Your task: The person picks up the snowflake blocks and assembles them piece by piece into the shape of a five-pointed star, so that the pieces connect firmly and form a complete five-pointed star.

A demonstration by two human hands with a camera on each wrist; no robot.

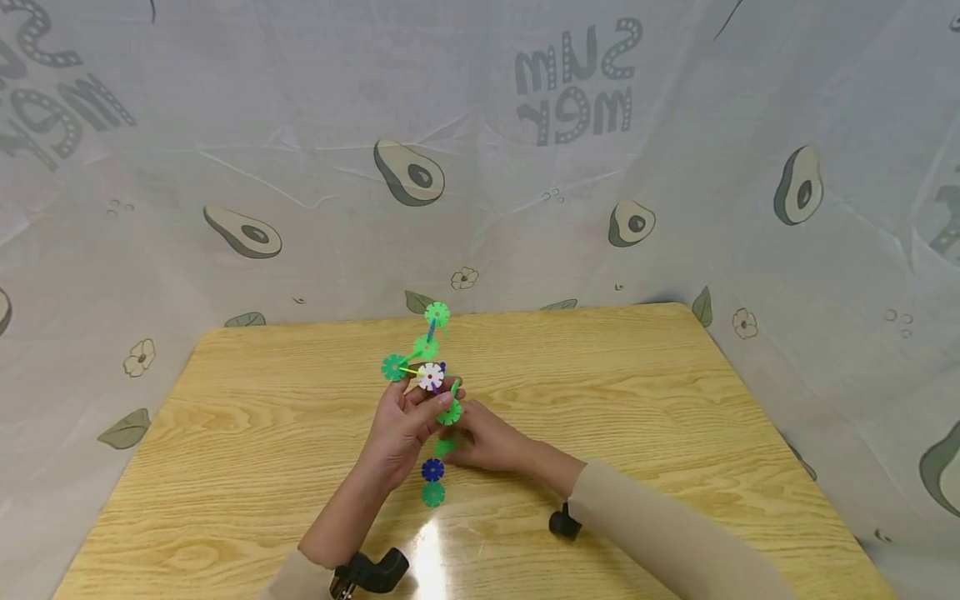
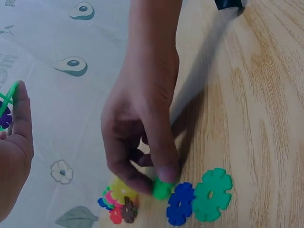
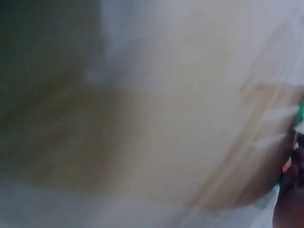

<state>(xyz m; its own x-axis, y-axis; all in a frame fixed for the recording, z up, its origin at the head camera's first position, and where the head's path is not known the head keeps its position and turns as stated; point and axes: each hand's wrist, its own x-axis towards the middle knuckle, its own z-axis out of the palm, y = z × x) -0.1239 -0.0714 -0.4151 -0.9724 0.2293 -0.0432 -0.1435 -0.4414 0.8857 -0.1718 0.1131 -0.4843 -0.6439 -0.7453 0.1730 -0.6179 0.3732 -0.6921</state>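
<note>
My left hand (image 1: pixel 401 425) holds up a linked chain of notched plastic snowflake discs, its thumb on a green disc (image 1: pixel 450 412). A white disc (image 1: pixel 431 377), a teal disc (image 1: pixel 393 367) and bright green discs (image 1: pixel 437 314) show above the fingers. Low over the table, my right hand (image 2: pixel 142 118) pinches a bright green snowflake disc (image 2: pixel 162 189) between thumb and finger. Right beside that disc lie a blue disc (image 2: pixel 180 204) and a teal disc (image 2: pixel 213 194) on the wood. The right wrist view is mostly blurred, with fingers (image 3: pixel 292 190) at its right edge.
A small cluster of yellow, pink, red and brown discs (image 2: pixel 121 199) lies on the wooden table (image 1: pixel 600 375) beyond the right hand; in the head view the hands mostly hide it. A printed cloth (image 1: pixel 480 208) hangs behind the table's far edge.
</note>
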